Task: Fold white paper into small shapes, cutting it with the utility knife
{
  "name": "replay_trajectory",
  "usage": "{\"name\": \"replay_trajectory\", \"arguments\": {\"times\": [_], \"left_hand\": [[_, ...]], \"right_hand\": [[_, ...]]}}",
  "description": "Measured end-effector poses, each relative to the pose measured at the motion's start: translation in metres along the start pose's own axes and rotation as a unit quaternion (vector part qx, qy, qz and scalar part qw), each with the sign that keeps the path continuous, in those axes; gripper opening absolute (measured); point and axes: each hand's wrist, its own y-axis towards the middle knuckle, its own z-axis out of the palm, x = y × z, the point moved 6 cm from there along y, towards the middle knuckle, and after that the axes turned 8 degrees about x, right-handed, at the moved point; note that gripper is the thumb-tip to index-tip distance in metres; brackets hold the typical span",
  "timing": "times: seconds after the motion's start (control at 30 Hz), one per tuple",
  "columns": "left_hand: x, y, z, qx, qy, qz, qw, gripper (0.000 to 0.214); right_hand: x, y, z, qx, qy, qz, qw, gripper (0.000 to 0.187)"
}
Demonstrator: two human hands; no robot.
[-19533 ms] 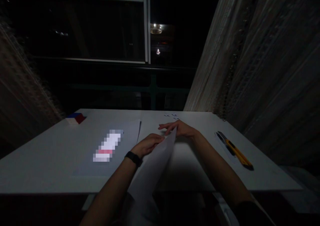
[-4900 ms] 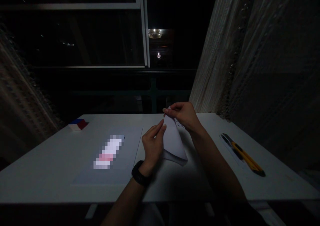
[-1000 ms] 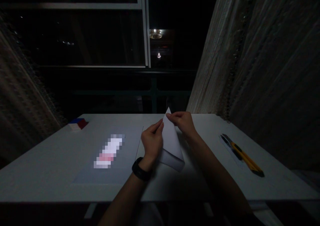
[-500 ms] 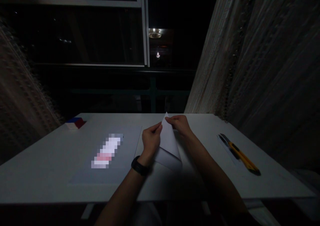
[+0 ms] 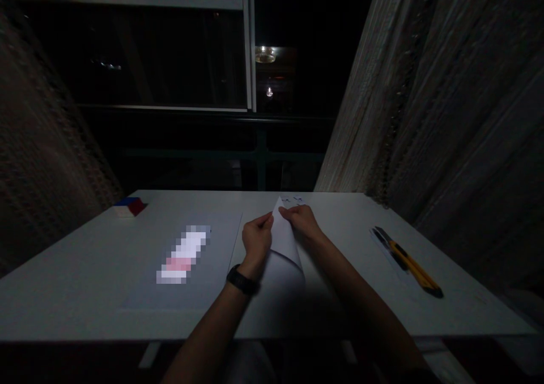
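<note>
Dim curtains [image 5: 352,106] hang at the right and left of a dark window [image 5: 249,61], and a white table [image 5: 76,293] stands before it. Over the middle of that table is the paper [image 5: 284,242], bent round into a cone, with its point on the far side and a wide, curved edge toward the person. Whether that near edge touches the table, I can't tell from the shadow.

Both hands are on it, close together and nearly closed. At its left side the left hand [image 5: 257,238] pinches the edge, thumb against curled fingers, with hardly any gap. From the right, the right hand [image 5: 302,221] grips narrowly just below the point, its thumb pressed on the paper; where its fingertips sit behind, I can't see. A black band [image 5: 242,280] circles the left wrist.

Just beyond the right hand lie small scraps [image 5: 298,199] with blue marks. To the left, a flat sheet [image 5: 225,248] lies under a lit phone [image 5: 185,254], its screen blurred out. Far left sits a blue, red and white block [image 5: 130,206]. Over on the right, a yellow cutter [image 5: 416,271] lies slantwise, a slim dark item [image 5: 393,254] just left of it.
</note>
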Motion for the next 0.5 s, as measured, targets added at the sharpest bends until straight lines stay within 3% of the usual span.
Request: {"name": "replay_trajectory", "arguments": {"times": [0.27,0.5], "left_hand": [[0.013,0.0,0.007,0.027,-0.085,-0.019,0.996,0.024],[0.015,-0.002,0.009,0.045,-0.151,-0.036,0.987,0.024]], "right_hand": [[-0.009,-0.009,-0.001,-0.015,0.11,0.031,0.993,0.032],[-0.015,-0.009,0.004,-0.019,0.131,0.023,0.991,0.034]]}}
